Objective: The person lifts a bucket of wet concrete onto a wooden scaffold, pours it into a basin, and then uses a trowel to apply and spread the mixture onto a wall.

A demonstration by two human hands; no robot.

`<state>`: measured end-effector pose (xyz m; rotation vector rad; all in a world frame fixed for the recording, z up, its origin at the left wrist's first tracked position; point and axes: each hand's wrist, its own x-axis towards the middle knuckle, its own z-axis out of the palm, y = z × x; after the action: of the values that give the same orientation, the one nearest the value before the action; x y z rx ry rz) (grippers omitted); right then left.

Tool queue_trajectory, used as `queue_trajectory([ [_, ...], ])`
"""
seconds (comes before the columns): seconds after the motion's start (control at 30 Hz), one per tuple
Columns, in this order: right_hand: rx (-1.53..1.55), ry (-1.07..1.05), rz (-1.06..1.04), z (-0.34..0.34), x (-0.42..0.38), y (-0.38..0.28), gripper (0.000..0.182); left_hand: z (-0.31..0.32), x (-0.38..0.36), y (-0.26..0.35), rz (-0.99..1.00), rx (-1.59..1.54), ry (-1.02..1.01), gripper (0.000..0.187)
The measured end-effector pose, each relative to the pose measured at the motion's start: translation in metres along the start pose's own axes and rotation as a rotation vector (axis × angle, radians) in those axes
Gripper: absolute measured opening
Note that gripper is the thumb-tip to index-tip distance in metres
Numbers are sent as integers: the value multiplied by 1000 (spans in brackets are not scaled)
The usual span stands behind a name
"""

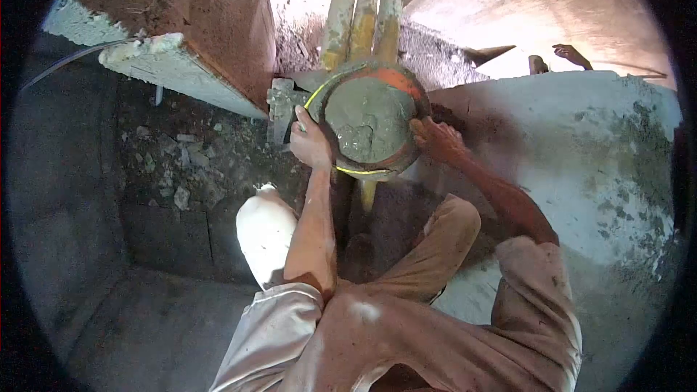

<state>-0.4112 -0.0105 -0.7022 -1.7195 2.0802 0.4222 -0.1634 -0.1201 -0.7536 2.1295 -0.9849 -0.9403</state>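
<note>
- Principal item: a round, dark-rimmed pan with an orange-red inner wall (398,78) and a bright yellow line along part of its edge. It stands in front of the person, beyond the knees, near the middle of the view.
- Contents: wet grey mortar-like mix (369,117), lumpy on top and glossy in its lower part; orange wall shows above it at the far right.
- Left hand (312,142): closed on the pan's left rim, thumb raised along the edge; the fingers beneath are hidden.
- Right hand (440,141): closed on the opposite rim, fingers bent at the edge; exact finger placement underneath cannot be determined.
- Governing relation: the pan lies directly between the two hands, to the right of the left hand and to the left of the right hand. Both touch it, so neither is nearer. Being round, it presents no evident long axis; the line joining the grips runs crosswise to the body.
- Beyond the pan: three pale, yellow-stained pipes (363,18), side by side, running away from its far edge.
- Left side: broken grey rubble (185,163) on dark ground, well apart from the left hand.
- Right side: a pale, grey-smeared slab-like surface (566,141) near the right forearm.
- Upper right: another person's hand (572,55), apart from the pan; whether it holds anything cannot be told.
</note>
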Motion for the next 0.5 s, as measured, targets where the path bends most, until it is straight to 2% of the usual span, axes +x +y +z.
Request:
queue_trajectory([
  [0.07, 124, -8, 6, 24, -14, -6, 45, 9, -1, -5, 26, -88, 87, 68],
  [0.13, 375, -113, 127, 15, -20, -49, 49, 1, -6, 6, 15, -94, 51, 67],
  [0.17, 382, -110, 122, 12, -27, -57, 49, 2, -5, 3, 5, -111, 26, 68],
  [0.23, 750, -297, 276, 1, -32, -70, 49, 3, 1, 2, -44, -104, -40, 68],
  [0.27, 755, -304, 276, -5, -36, -74, 49, 3, 2, -1, -45, -95, -38, 68],
  [0.33, 647, -503, -87, -27, -46, -84, 42, 6, -1, -2, -27, -117, -27, 69],
  [0.37, 992, -585, 333, -37, -46, -98, 27, 8, -1, -4, -33, -197, -41, 69],
  [0.4, 984, -580, 328, -28, -42, -93, 27, 11, 1, -5, -34, -207, -36, 69],
  [0.47, 1957, -790, 386, 27, -26, -78, 15, 11, 2, -10, 3, -120, -18, 69],
  [0.5, 2223, -1032, 265, 29, -10, -91, 14, 10, 3, -9, 30, -119, -12, 69],
])
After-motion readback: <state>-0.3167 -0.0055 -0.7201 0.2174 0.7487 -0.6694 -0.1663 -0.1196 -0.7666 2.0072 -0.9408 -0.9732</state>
